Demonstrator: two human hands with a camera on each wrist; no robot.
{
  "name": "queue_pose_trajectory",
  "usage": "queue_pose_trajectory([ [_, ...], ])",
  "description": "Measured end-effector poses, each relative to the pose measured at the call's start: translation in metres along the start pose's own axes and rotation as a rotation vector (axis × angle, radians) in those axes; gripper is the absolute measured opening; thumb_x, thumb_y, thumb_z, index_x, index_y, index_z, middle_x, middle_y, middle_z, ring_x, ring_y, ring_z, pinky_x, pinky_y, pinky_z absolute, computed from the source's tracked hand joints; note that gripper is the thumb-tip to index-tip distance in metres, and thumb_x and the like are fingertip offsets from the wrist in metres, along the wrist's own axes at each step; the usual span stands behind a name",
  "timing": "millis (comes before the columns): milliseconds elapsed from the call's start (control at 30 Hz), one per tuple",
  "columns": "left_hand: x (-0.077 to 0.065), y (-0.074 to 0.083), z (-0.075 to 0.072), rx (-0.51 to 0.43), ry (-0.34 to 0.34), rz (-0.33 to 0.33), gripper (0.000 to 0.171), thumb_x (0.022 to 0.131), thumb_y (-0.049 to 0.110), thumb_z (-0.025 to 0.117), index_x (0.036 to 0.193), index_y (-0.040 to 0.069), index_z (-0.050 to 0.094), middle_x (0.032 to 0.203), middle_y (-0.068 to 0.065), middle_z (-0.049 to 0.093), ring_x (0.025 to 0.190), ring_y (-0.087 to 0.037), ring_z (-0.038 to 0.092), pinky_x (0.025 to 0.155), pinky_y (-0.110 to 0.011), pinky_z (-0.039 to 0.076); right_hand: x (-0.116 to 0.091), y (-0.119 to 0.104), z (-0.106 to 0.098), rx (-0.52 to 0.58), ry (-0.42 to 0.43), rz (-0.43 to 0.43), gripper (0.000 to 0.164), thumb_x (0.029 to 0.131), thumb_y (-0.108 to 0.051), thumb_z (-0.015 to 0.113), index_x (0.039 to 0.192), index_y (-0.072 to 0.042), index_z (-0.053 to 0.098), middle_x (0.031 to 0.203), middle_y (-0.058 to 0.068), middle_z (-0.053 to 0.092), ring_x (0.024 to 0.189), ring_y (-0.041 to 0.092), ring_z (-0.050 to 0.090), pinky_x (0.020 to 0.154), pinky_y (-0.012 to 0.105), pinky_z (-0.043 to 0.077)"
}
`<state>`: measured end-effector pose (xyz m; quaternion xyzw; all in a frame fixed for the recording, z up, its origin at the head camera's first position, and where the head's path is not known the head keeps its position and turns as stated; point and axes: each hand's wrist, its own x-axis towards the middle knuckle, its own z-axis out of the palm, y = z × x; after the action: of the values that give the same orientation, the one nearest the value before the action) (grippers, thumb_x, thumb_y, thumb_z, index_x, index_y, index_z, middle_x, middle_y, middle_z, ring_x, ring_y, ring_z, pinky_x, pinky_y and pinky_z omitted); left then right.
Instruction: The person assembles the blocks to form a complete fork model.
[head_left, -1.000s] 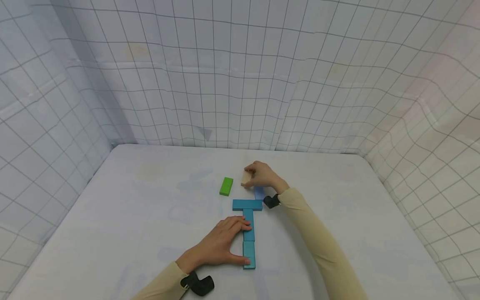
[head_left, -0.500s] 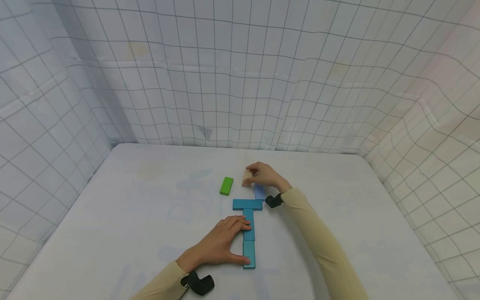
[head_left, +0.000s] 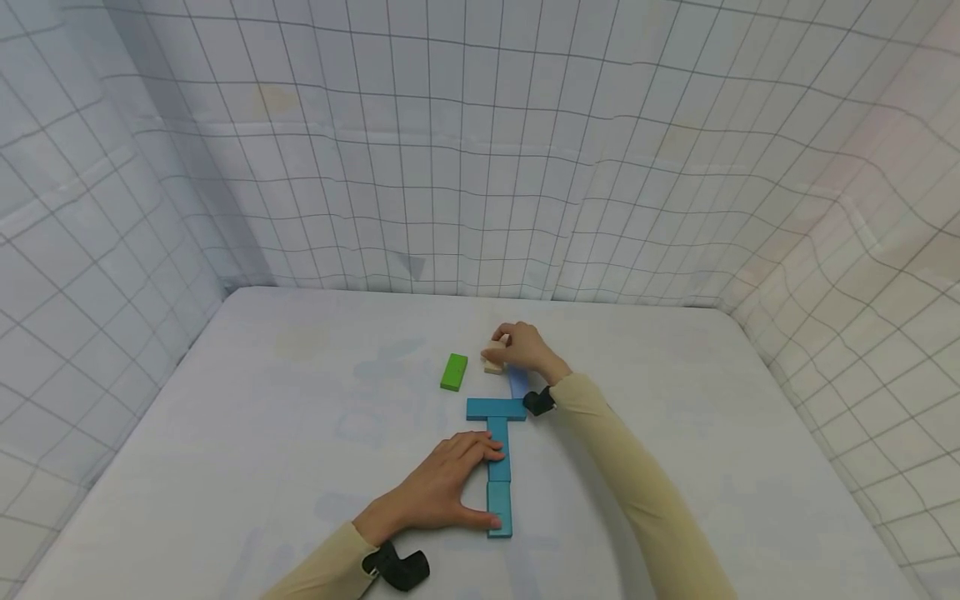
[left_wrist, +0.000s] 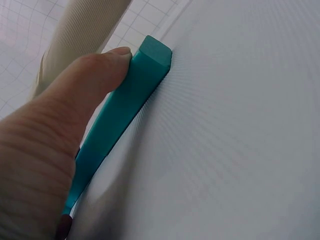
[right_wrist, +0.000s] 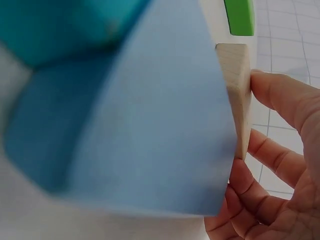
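Observation:
A blue block lies crosswise at the head of a column formed by a second blue block and a teal block. My left hand rests along the column's left side, its thumb on the teal block and its fingertips on the blue one behind. Farther back, my right hand pinches a pale wooden block between thumb and fingers. Under the right wrist, just behind the crosswise block, is a light blue block, filling much of the right wrist view.
A green block lies left of the wooden one. The white table is backed and flanked by white grid-patterned curtains. Dark wrist cameras hang close over the tabletop.
My right hand has shifted slightly, its thumb now higher on the wooden block, so that more of the block's near end shows. The left hand and the blue and teal blocks stay put.

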<state>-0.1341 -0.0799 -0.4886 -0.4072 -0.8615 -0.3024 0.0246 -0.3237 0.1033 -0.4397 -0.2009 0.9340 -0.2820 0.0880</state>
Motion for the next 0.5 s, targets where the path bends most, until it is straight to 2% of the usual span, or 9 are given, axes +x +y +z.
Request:
queue_pose_trajectory([
  [133, 0.0000, 0.0000, 0.0000, 0.003, -0.003, -0.002, 0.074, 0.077, 0.067, 0.063, 0.131, 0.019, 0.047, 0.141, 0.004, 0.038, 0.134, -0.015, 0.027, 0.105, -0.044, 0.029, -0.0001, -0.0002, -0.0002, 0.021, -0.003, 0.021, 0.030, 0.085, -0.031, 0.072, 0.103, -0.008, 0.065, 0.080, 0.005, 0.057, 0.069, 0.016, 0.047, 0.056, 0.026, 0.037],
  [300, -0.0002, -0.0001, -0.0002, 0.003, 0.000, 0.002, 0.074, 0.077, 0.067, 0.063, 0.131, 0.019, 0.047, 0.141, 0.004, 0.038, 0.134, -0.015, 0.027, 0.104, -0.045, 0.030, -0.0014, 0.0012, -0.0012, 0.044, -0.017, 0.035, 0.030, 0.084, -0.032, 0.073, 0.102, -0.009, 0.065, 0.081, 0.005, 0.058, 0.071, 0.017, 0.048, 0.057, 0.027, 0.037],
  [500, -0.0004, -0.0008, 0.0004, 0.002, 0.001, 0.003, 0.074, 0.077, 0.067, 0.063, 0.131, 0.019, 0.047, 0.141, 0.004, 0.038, 0.135, -0.015, 0.027, 0.105, -0.044, 0.030, -0.0044, 0.0066, 0.0000, 0.061, -0.018, 0.019, 0.034, 0.083, -0.033, 0.073, 0.106, -0.009, 0.067, 0.081, 0.003, 0.058, 0.072, 0.016, 0.047, 0.059, 0.026, 0.037],
])
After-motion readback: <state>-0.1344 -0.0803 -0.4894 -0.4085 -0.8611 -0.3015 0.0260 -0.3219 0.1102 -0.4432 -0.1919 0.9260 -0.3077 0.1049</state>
